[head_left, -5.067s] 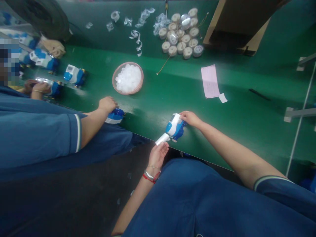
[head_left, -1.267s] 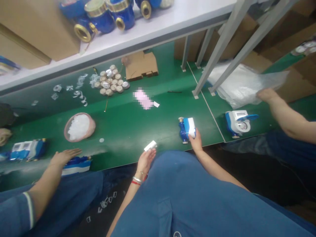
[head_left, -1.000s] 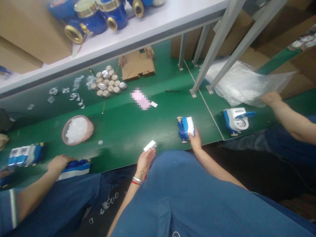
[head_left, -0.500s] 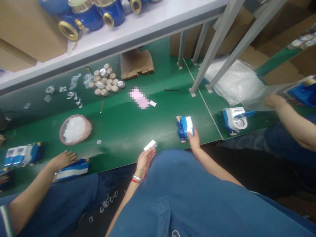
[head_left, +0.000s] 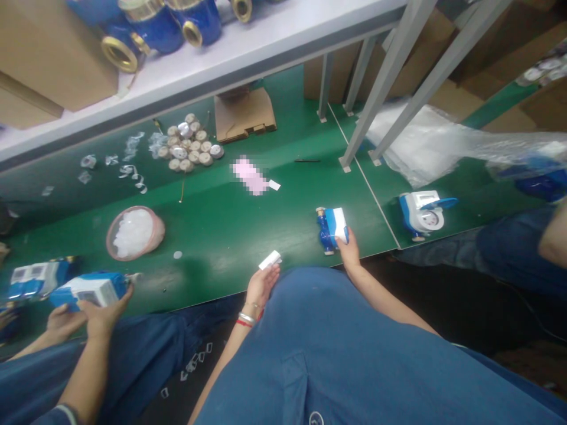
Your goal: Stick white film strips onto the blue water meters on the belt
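In my left hand (head_left: 262,286), closed at the bench's front edge, is a small white card or stack of labels (head_left: 270,260); which of these I cannot tell. My right hand (head_left: 349,251) grips the near end of a water meter (head_left: 328,230) with a blue body, brass threaded ends and a blue-and-white cover. The meter is on or just over the green bench (head_left: 230,227). Beyond my hands lie a blurred pink item (head_left: 248,176) with a white slip (head_left: 274,185) beside it, and a dark pen-like stick (head_left: 307,160).
A bowl of white pieces (head_left: 135,233), several round discs (head_left: 190,144) and flat cardboard (head_left: 245,115) lie leftward. Left, a co-worker's hands hold a meter (head_left: 95,289). Right are an open-lidded meter (head_left: 423,215), plastic sheeting (head_left: 416,141) and metal posts (head_left: 381,88); a shelf (head_left: 266,44) overhangs.
My hands stay where they were. The left co-worker now has both hands on a meter, raised and turned. At right, the co-worker's arm has drawn back, and plastic now covers a blue meter there.
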Demonstrator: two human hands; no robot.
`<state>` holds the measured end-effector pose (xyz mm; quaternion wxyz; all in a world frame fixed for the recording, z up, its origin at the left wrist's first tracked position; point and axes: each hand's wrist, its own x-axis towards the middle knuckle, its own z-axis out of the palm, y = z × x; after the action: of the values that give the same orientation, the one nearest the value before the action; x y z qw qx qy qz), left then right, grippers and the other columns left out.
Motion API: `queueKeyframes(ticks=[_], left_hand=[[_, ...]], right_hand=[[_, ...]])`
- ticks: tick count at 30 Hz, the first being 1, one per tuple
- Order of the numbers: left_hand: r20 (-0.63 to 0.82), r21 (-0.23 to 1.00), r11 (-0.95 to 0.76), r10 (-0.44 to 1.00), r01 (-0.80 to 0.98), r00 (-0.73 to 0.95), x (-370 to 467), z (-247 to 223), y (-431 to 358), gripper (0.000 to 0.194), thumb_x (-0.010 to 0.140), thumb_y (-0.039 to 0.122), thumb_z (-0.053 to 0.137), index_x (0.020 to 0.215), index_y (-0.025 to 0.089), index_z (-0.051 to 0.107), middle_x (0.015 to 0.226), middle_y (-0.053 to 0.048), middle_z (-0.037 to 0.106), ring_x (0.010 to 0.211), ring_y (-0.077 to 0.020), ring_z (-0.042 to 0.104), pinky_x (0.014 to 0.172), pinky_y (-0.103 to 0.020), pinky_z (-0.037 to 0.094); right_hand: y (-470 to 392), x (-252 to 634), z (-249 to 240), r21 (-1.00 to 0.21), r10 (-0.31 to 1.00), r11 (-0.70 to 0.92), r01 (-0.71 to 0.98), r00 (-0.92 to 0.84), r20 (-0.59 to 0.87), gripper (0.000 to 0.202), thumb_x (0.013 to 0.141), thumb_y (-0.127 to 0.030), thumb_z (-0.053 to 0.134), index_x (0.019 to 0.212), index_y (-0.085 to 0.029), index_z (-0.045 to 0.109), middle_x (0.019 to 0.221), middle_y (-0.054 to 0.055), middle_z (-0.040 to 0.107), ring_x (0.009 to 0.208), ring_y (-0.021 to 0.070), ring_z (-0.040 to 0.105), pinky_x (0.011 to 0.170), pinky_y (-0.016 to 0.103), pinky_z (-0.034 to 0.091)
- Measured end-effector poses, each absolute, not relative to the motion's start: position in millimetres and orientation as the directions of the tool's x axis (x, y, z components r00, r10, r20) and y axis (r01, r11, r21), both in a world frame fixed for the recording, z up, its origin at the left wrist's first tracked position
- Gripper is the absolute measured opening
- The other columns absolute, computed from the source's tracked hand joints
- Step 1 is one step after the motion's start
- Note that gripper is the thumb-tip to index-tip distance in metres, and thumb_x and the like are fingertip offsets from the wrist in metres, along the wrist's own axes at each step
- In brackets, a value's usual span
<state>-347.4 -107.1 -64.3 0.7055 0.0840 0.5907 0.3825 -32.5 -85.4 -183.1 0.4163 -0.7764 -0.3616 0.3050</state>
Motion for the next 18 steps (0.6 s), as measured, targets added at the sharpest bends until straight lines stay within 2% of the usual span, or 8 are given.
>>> queueKeyframes(ticks=[5,12,18], left_hand=[[-0.782,0.555,0.695,0.624,-0.457,-0.001,-347.5,-64.2,-108.3,0.026,0.073,0.019,0.064,0.097,0.011,0.061,0.097,-0.012,0.067,0.090,-0.0171,0.063,0.090,-0.033,0.046],[-0.787,0.541,0.701,0.616,-0.465,0.013,-350.5,-68.9,-110.8,0.023,0.072,0.018,0.063,0.094,0.012,0.061,0.099,-0.012,0.066,0.092,-0.0174,0.062,0.095,-0.035,0.043],[-0.798,0.537,0.714,0.602,-0.449,0.001,-348.5,-71.4,-110.1,0.012,0.077,0.018,0.057,0.088,0.017,0.063,0.096,-0.007,0.068,0.097,-0.0196,0.060,0.094,-0.038,0.042]], right_hand=[[-87.2,-28.4,-183.0,-0.869,0.829,-0.396,0.298,0.524,-0.198,0.069,0.073,-0.043,0.053,0.135,-0.023,0.030,0.138,0.006,0.036,0.125,0.0201,0.035,0.107,0.038,0.025],[-86.1,-29.6,-182.2,-0.869,0.840,-0.370,0.328,0.517,-0.162,0.068,0.074,-0.042,0.053,0.135,-0.021,0.030,0.139,0.007,0.035,0.126,0.0197,0.033,0.108,0.036,0.024],[-83.1,-31.4,-181.5,-0.872,0.826,-0.369,0.320,0.543,-0.150,0.066,0.075,-0.043,0.051,0.133,-0.018,0.033,0.136,0.009,0.039,0.124,0.0200,0.035,0.107,0.036,0.025]])
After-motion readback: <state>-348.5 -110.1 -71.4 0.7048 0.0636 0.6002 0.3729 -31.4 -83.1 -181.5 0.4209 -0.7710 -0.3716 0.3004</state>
